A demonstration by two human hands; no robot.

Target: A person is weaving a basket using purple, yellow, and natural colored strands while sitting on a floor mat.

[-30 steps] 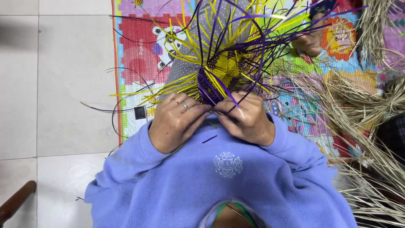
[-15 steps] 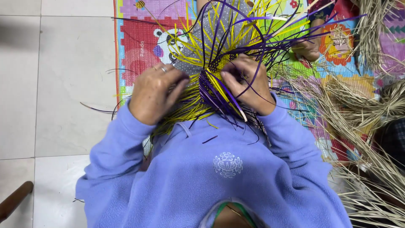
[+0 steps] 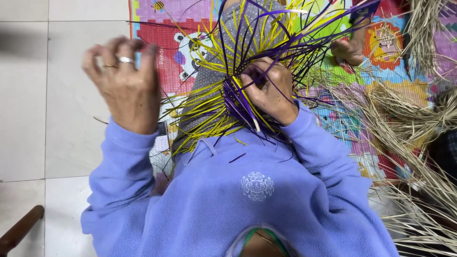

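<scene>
Pale floor tiles (image 3: 62, 95) now back the left hand (image 3: 121, 83), lifted off the woven piece (image 3: 243, 102) with fingers loosely curled, drawing a strand; the right hand (image 3: 269, 90) pinches the purple strips.

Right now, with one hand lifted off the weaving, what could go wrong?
1. Only the right hand pinches the purple-and-yellow woven centre; the left hand is raised off to the side, so the weave may loosen or twist.
2. The loose yellow and purple strips splay out in all directions, and the purple ones crossing the right hand could tangle or snag its fingers.
3. The dry straw pile beside the mat could get caught in the strips.
</scene>
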